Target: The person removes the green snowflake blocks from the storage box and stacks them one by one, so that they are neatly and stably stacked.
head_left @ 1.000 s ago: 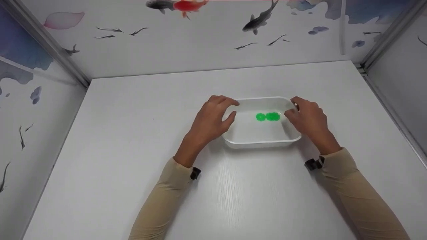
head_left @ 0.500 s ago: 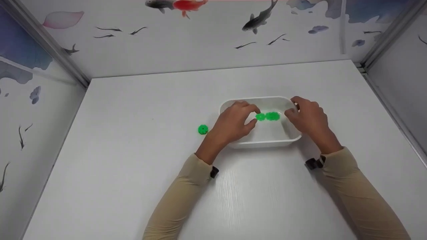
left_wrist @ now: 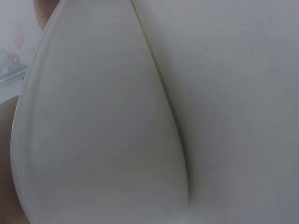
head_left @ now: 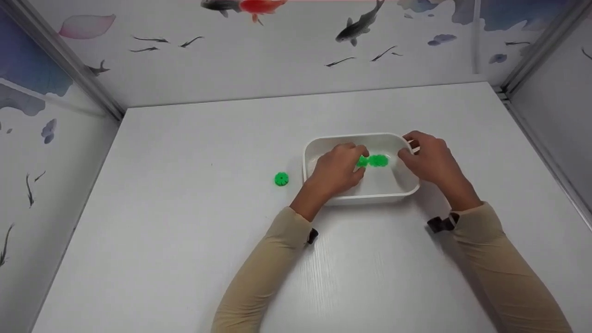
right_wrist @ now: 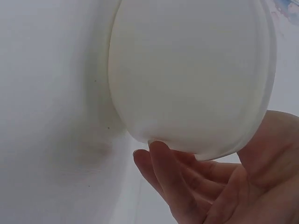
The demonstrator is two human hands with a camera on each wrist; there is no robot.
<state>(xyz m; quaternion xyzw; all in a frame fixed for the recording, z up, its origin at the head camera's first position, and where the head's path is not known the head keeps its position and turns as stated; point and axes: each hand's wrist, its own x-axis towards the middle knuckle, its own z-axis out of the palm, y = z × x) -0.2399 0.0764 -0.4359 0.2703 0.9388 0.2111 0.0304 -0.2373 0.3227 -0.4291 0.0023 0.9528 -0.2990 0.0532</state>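
Observation:
A white plastic tray (head_left: pixel 379 198) with rounded corners stands on the table. Inside it lie bright green notched discs: an overlapping cluster (head_left: pixel 379 160) and, left of it, a single disc (head_left: pixel 363 161) partly covered by my left fingers. My left hand (head_left: pixel 339 169) reaches over the tray's near left side, thumb and forefinger parted at that disc. My right hand (head_left: pixel 432 159) grips the tray's right end, thumb at the rim and fingers outside; in the right wrist view its fingertips (right_wrist: pixel 159 147) lie against the outer wall (right_wrist: pixel 187 79). The left wrist view is mostly outer tray wall (left_wrist: pixel 103 112).
One green notched disc (head_left: pixel 281 179) lies on the white table (head_left: pixel 185 194) just left of the tray. White panels (head_left: pixel 277 60) printed with fish enclose the back and sides. Metal posts (head_left: pixel 532 46) stand at the corners.
My left hand has moved rightward, from the tray's left end to over its inside, near the green discs. A disc has come into view on the table at left. My right hand keeps its grip.

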